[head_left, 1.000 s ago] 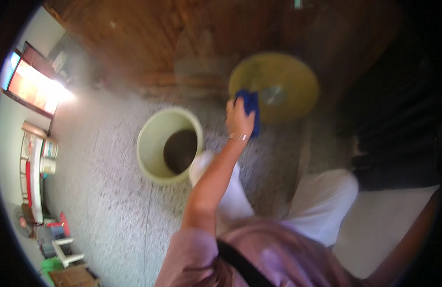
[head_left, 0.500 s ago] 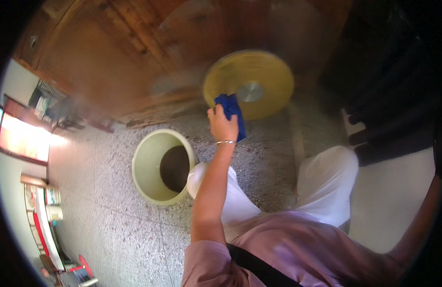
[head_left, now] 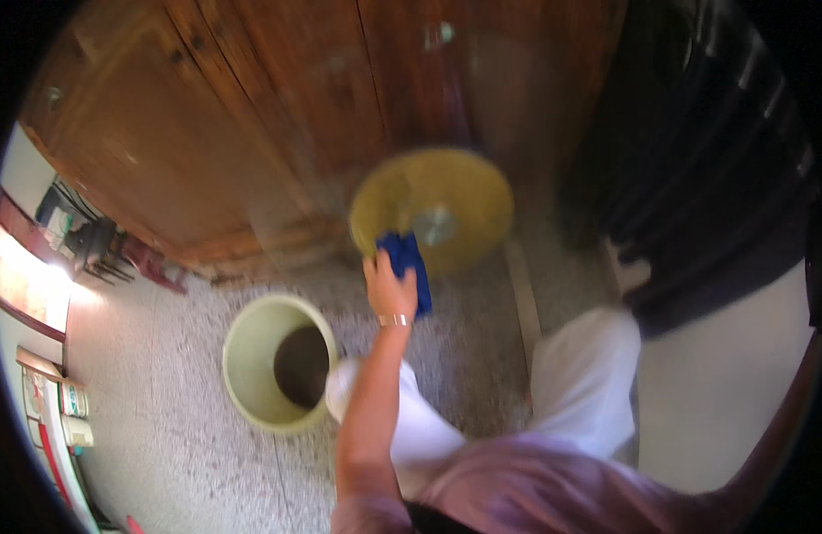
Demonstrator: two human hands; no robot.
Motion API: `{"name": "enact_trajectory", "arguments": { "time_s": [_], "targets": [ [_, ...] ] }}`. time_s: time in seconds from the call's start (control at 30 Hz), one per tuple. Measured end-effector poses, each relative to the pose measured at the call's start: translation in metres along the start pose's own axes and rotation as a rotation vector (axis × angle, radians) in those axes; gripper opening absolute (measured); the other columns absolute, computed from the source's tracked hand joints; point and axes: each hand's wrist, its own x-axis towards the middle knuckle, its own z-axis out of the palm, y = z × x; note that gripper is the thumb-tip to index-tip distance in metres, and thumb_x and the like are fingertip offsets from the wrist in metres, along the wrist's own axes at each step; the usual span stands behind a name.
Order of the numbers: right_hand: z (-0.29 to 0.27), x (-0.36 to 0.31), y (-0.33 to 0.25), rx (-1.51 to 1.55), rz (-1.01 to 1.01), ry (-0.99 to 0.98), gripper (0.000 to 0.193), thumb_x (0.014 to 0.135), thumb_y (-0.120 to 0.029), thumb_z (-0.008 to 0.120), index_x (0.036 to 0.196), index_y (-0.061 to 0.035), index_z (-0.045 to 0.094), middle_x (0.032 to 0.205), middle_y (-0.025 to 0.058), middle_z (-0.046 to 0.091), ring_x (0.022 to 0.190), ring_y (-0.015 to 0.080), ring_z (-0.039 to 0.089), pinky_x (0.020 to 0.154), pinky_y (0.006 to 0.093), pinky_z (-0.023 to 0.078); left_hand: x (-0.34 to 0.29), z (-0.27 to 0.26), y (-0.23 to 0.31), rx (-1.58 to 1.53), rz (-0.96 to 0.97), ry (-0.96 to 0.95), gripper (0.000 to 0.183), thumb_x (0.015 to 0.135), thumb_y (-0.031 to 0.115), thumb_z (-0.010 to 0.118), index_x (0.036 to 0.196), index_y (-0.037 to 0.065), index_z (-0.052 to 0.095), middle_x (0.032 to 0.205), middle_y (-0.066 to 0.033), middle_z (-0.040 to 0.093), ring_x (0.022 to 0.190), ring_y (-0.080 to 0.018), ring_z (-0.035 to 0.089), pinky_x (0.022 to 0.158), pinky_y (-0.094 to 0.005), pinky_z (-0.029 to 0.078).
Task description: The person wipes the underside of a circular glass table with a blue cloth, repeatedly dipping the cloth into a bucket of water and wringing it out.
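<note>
My left hand (head_left: 393, 287) reaches forward and is closed round a blue cloth (head_left: 400, 254). Part of the cloth hangs down beside the wrist, which wears a silvery bracelet. The cloth's far end overlaps the near left edge of a round gold-coloured disc (head_left: 482, 209) with a silvery centre; whether it presses on the disc I cannot tell. Nearer and to the left stands a pale green bucket (head_left: 249, 360) with dark liquid in its bottom. Only part of my right arm (head_left: 789, 418) shows along the right rim, its hand out of view.
Wooden cabinet doors (head_left: 295, 107) rise beyond the disc. Dark hanging fabric (head_left: 713, 196) and a white surface (head_left: 718, 400) lie to the right. My knees in white trousers (head_left: 589, 374) flank the speckled floor (head_left: 179, 374). Far left are a dark chair (head_left: 99, 245) and pale tubs (head_left: 77, 432).
The whole view has shifted, so the disc, bucket and hand sit lower and further left, with more cabinet showing. My left hand keeps hold of the cloth by the disc's edge.
</note>
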Motion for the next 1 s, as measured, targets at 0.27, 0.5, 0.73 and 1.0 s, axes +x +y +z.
{"name": "enact_trajectory", "arguments": {
  "time_s": [0.27, 0.5, 0.73, 1.0],
  "targets": [
    [-0.002, 0.003, -0.007, 0.03, 0.063, -0.026, 0.045, 0.091, -0.029, 0.045, 0.127, -0.0026, 0.043, 0.124, 0.0125, 0.049, 0.111, 0.023, 0.049, 0.093, 0.0346, 0.039, 0.011, 0.007, -0.019, -0.123, -0.018, 0.002, 0.043, 0.07, 0.018, 0.067, 0.107, 0.004, 0.052, 0.105, -0.0211, 0.052, 0.098, -0.0394, 0.051, 0.082, -0.0435, 0.043],
    [-0.027, 0.036, -0.025, 0.008, -0.014, -0.072, 0.046, 0.091, -0.03, 0.044, 0.128, -0.0031, 0.043, 0.125, 0.0123, 0.049, 0.111, 0.0231, 0.049, 0.093, 0.0348, 0.039, 0.007, 0.032, 0.002, -0.26, 0.022, -0.035, 0.033, 0.073, 0.019, 0.064, 0.101, 0.005, 0.055, 0.098, -0.0199, 0.054, 0.094, -0.0394, 0.052, 0.081, -0.0437, 0.042],
    [-0.021, 0.075, -0.035, 0.242, -0.134, -0.135, 0.046, 0.091, -0.031, 0.043, 0.128, -0.0035, 0.043, 0.126, 0.0121, 0.048, 0.112, 0.0232, 0.049, 0.093, 0.0349, 0.039, 0.018, 0.019, -0.018, -0.298, 0.115, 0.027, 0.034, 0.07, 0.008, 0.065, 0.103, 0.003, 0.058, 0.096, -0.0174, 0.058, 0.093, -0.0348, 0.055, 0.082, -0.0386, 0.043],
    [0.067, 0.124, -0.012, 0.843, -0.141, -0.285, 0.047, 0.092, -0.033, 0.042, 0.129, -0.0041, 0.042, 0.127, 0.0119, 0.048, 0.112, 0.0233, 0.048, 0.094, 0.0351, 0.039, 0.022, 0.004, -0.063, -0.269, -0.014, -0.092, 0.033, 0.075, 0.016, 0.068, 0.103, 0.002, 0.059, 0.099, -0.0154, 0.061, 0.092, -0.0293, 0.058, 0.083, -0.0349, 0.043]
  ]
}}
